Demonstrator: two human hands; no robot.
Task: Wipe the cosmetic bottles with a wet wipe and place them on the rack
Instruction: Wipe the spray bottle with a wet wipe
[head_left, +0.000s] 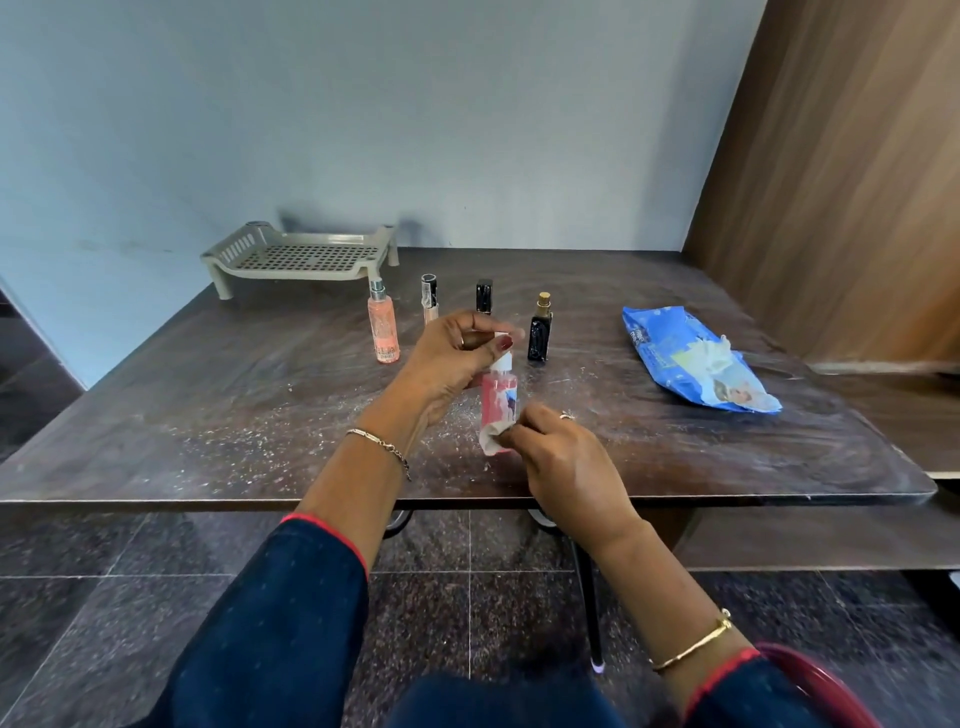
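Note:
My left hand (452, 358) grips the top of a pink spray bottle (498, 400) with a white cap, holding it upright above the table. My right hand (561, 462) pinches a crumpled wet wipe (493, 436) against the bottle's lower end. Behind stand a peach spray bottle (383, 327), a slim beige tube with a black cap (429, 304), a small black bottle (483, 297) and a black bottle with a gold cap (540, 332). The grey plastic rack (306, 254) sits at the back left with nothing on it.
A blue pack of wet wipes (691, 358) lies at the right of the dark, dusty table (208, 405), one wipe poking out. A wooden panel (831, 182) rises on the right and a wall stands behind the rack.

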